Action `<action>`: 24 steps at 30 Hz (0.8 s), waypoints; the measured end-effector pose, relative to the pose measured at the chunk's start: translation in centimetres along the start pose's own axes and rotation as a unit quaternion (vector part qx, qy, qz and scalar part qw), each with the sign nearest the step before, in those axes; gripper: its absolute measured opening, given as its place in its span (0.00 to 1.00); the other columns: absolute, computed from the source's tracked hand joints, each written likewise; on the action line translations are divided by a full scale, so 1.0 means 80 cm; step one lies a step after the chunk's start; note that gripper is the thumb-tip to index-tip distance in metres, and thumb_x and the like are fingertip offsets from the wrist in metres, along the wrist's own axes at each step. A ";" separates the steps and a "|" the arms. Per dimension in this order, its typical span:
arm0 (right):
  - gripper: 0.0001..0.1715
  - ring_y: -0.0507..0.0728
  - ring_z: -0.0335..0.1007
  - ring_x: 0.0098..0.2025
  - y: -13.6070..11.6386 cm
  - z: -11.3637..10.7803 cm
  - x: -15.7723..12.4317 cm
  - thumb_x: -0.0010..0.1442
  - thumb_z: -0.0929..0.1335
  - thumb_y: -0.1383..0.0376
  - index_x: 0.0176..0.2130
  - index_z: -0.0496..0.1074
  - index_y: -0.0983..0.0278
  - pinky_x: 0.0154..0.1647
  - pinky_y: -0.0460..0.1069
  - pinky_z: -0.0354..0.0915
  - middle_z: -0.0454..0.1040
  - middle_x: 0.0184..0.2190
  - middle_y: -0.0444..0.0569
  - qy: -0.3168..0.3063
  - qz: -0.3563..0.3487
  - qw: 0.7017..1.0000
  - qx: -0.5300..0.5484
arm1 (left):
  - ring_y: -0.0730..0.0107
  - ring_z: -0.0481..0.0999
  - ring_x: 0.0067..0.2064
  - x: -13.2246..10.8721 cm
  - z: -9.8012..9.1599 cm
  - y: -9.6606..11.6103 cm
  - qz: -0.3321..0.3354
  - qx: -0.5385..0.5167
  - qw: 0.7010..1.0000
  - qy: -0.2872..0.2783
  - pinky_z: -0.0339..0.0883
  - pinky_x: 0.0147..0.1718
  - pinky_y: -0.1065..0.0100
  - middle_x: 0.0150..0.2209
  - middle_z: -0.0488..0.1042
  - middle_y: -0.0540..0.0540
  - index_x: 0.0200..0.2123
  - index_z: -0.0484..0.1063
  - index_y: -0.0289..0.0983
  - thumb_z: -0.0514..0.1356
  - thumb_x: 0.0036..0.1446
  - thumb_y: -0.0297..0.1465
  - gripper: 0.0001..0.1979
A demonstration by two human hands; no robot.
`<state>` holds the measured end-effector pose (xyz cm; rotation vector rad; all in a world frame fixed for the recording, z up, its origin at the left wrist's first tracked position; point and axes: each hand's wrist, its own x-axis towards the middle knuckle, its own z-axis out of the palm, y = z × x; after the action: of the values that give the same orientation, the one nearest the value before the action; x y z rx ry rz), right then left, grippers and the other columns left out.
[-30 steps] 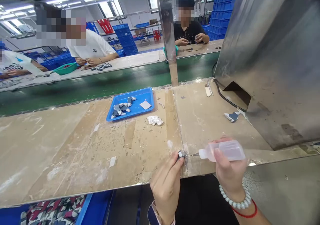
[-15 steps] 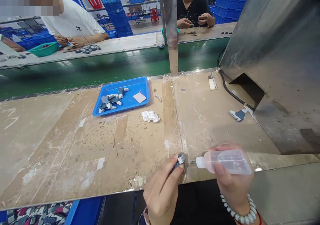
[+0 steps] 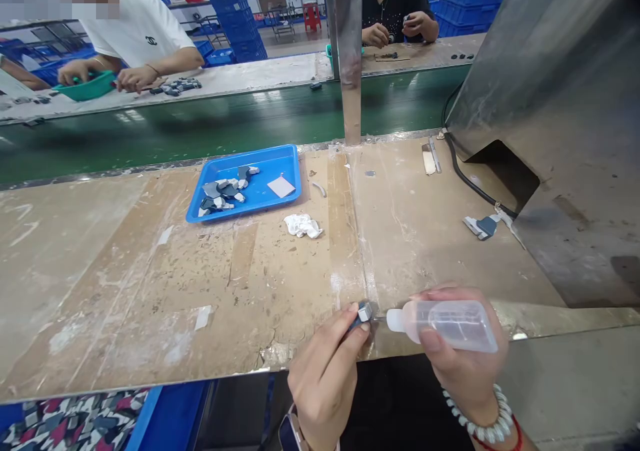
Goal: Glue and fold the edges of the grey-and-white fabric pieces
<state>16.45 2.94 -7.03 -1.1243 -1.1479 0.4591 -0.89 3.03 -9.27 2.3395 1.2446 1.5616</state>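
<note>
Pinching small grey part in left hand, fingers closed tight on it, at the near edge of the table, about 6 o'clock in view. Resting it on the edge seam, probably as a steady brace.

Gripping squeeze bottle in right hand, fingers wrapped round the clear body, thumb on the near side. Laying it flat, nozzle pointing to 9 o'clock, tip right at the part. Touching or just shy, cannot tell. Holding it sideways, likely to keep the tip level with the part.

Noting blue tray at 11 o'clock, well apart from both hands, carrying loose grey pieces and a white square. Spotting crumpled white scrap just off its 5 o'clock corner. Seeing metal housing at 2 o'clock, black cable running under it, green belt beyond, other people working on the far side.
</note>
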 end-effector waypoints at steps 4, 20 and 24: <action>0.15 0.58 0.75 0.33 0.001 0.000 -0.002 0.55 0.76 0.60 0.41 0.73 0.61 0.30 0.52 0.73 0.77 0.32 0.49 -0.005 0.006 1.000 -0.005 | 0.60 0.82 0.49 0.001 0.001 -0.001 0.003 -0.009 1.000 0.001 0.80 0.47 0.62 0.48 0.80 0.40 0.43 0.79 0.31 0.67 0.49 0.08 0.20; 0.12 0.55 0.75 0.30 0.004 0.000 -0.005 0.58 0.75 0.60 0.41 0.73 0.61 0.29 0.48 0.72 0.78 0.32 0.48 0.000 0.033 0.999 -0.002 | 0.63 0.82 0.47 0.008 0.003 0.003 0.010 0.000 1.000 0.016 0.81 0.46 0.66 0.46 0.81 0.41 0.40 0.79 0.31 0.66 0.52 0.10 0.15; 0.11 0.56 0.75 0.31 0.005 -0.002 -0.005 0.59 0.74 0.61 0.41 0.74 0.61 0.30 0.49 0.73 0.77 0.31 0.48 -0.005 0.027 1.000 -0.013 | 0.64 0.83 0.46 0.009 0.004 0.003 0.010 0.003 1.000 0.021 0.81 0.44 0.67 0.45 0.82 0.42 0.40 0.79 0.32 0.67 0.52 0.12 0.14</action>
<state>16.49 2.73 -7.53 -1.1794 -1.1384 0.4926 -0.39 3.44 -8.77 2.3415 1.2397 1.6239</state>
